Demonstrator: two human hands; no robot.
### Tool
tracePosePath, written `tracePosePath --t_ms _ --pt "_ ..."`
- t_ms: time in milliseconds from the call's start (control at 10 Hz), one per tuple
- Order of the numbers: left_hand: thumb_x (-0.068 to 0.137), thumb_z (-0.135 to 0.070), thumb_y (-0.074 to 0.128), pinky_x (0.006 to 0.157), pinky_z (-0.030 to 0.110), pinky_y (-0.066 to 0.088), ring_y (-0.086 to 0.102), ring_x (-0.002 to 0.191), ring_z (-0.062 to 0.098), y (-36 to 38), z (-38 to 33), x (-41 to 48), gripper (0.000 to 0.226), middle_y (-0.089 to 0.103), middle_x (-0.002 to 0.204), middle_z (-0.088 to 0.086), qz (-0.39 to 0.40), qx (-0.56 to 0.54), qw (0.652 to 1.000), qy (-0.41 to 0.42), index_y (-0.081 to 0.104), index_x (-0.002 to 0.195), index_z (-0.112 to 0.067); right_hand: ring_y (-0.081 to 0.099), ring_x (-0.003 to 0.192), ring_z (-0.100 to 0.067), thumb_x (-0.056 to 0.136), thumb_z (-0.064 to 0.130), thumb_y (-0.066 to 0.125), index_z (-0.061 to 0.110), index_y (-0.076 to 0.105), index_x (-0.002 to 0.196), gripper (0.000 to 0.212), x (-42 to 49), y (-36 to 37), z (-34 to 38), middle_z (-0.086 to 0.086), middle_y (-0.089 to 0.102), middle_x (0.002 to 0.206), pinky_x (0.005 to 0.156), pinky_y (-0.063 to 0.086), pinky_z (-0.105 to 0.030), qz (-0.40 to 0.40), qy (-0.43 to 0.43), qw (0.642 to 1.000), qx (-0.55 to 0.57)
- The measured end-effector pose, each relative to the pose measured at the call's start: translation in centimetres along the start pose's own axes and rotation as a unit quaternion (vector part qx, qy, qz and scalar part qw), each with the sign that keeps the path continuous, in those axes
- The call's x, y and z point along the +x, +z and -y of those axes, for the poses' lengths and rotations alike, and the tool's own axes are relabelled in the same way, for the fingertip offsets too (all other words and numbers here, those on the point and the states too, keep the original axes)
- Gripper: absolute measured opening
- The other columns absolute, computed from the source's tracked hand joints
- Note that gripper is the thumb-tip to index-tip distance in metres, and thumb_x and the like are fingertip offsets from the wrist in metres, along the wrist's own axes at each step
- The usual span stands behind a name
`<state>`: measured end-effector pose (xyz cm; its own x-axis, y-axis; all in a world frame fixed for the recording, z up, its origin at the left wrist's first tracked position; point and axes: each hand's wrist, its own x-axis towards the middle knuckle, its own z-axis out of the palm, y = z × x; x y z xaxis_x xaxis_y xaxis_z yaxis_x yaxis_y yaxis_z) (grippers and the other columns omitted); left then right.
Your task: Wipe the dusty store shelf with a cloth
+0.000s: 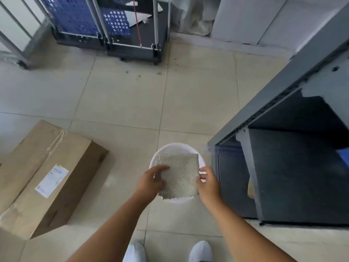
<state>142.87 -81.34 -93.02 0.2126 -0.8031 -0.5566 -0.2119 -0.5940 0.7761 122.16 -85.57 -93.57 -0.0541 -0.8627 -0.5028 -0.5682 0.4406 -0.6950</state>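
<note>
Grey square waffle-textured cloth (179, 173) held flat over a round white plastic bucket (203, 160) on the beige tiled floor (122, 95). Left hand (153, 181) grips the cloth's left edge, fingers curled over it; right hand (206, 181) pinches the right edge. Dark grey metal store shelf (283, 103) stands just right of the bucket; brown cardboard box (51, 178) lies to the left

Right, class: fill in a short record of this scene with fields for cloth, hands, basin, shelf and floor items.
cloth: grey textured cloth, held spread flat
hands: left hand and right hand grip its opposite edges
basin: white basin, below the cloth
shelf: dark grey shelf unit, to the right
floor items: cardboard box, to the left
</note>
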Motion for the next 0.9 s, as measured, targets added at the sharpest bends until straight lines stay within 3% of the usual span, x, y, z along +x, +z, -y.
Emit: tracePosePath --t_ms 200,300,400,500,600,700,800,900 --pt "0.073 0.006 0.054 0.049 0.016 0.049 0.06 0.055 0.003 5.7 13.4 13.5 0.056 0.066 0.094 -0.01 0.002 -0.023 0.998 -0.054 0.069 0.094 -0.044 0.055 0.071 -0.007 0.089 0.007 0.052 0.029 0.055 0.077 0.025 11.5 10.5 -11.7 0.009 0.059 0.087 0.057 0.045 -0.023 -0.02 -0.028 0.996 -0.088" --pt "0.078 0.003 0.054 0.056 0.022 0.049 0.06 0.065 0.012 8.7 18.6 19.3 0.045 0.063 0.096 0.0 0.021 -0.055 0.994 -0.088 0.07 0.101 -0.033 0.056 0.076 -0.008 0.088 0.004 0.052 0.025 0.064 0.083 0.024 17.0 14.2 -16.8 0.007 0.06 0.093 0.06 0.041 -0.014 -0.003 -0.015 0.995 -0.103" --pt "0.081 -0.001 0.053 0.059 0.027 0.053 0.062 0.066 0.017 10.9 22.4 23.2 0.041 0.061 0.098 0.005 0.035 -0.049 0.994 -0.093 0.068 0.11 -0.026 0.059 0.082 -0.015 0.089 0.007 0.051 0.024 0.067 0.089 0.024 20.9 16.5 -20.9 0.005 0.064 0.095 0.068 0.047 -0.024 0.006 0.008 0.993 -0.114" --pt "0.086 -0.003 0.054 0.068 0.024 0.053 0.064 0.084 0.017 11.9 24.5 25.2 0.04 0.06 0.115 0.005 0.048 -0.052 0.992 -0.1 0.062 0.121 -0.02 0.058 0.078 -0.014 0.089 0.008 0.049 0.026 0.066 0.091 0.026 22.4 17.8 -23.6 0.004 0.065 0.095 0.064 0.045 -0.024 0.009 0.024 0.992 -0.121" --pt "0.087 -0.006 0.062 0.065 0.02 0.051 0.061 0.093 0.014 12.1 25.0 25.8 0.043 0.055 0.124 0.005 0.071 -0.05 0.99 -0.112 0.056 0.128 -0.016 0.055 0.074 -0.012 0.086 0.004 0.046 0.025 0.065 0.1 0.033 23.0 18.3 -24.6 0.0 0.067 0.099 0.062 0.044 -0.024 0.03 0.036 0.989 -0.14" --pt "0.086 -0.008 0.064 0.077 0.024 0.051 0.058 0.102 0.016 12.4 24.7 25.7 0.05 0.052 0.132 0.007 0.073 -0.037 0.989 -0.121 0.051 0.133 -0.015 0.057 0.096 -0.016 0.085 -0.001 0.046 0.023 0.064 0.114 0.042 23.4 18.2 -24.5 -0.001 0.063 0.119 0.083 0.044 -0.023 0.067 0.034 0.983 -0.17" --pt "0.083 -0.01 0.069 0.1 0.034 0.04 0.046 0.125 0.024 12.2 23.8 25.1 0.061 0.044 0.142 0.006 0.057 0.01 0.993 -0.1 0.044 0.138 -0.018 0.054 0.115 -0.02 0.085 0.0 0.045 0.021 0.061 0.118 0.042 22.9 17.8 -23.6 -0.003 0.052 0.133 0.097 0.042 -0.027 0.058 0.002 0.977 -0.203" --pt "0.081 -0.011 0.072 0.1 0.035 0.04 0.045 0.125 0.021 11.1 21.7 22.5 0.059 0.047 0.14 0.004 0.051 0.035 0.994 -0.09 0.05 0.133 -0.026 0.051 0.119 -0.016 0.087 0.005 0.046 0.022 0.058 0.12 0.039 19.9 16.0 -20.3 0.006 0.047 0.14 0.096 0.043 -0.027 0.036 -0.015 0.973 -0.23"
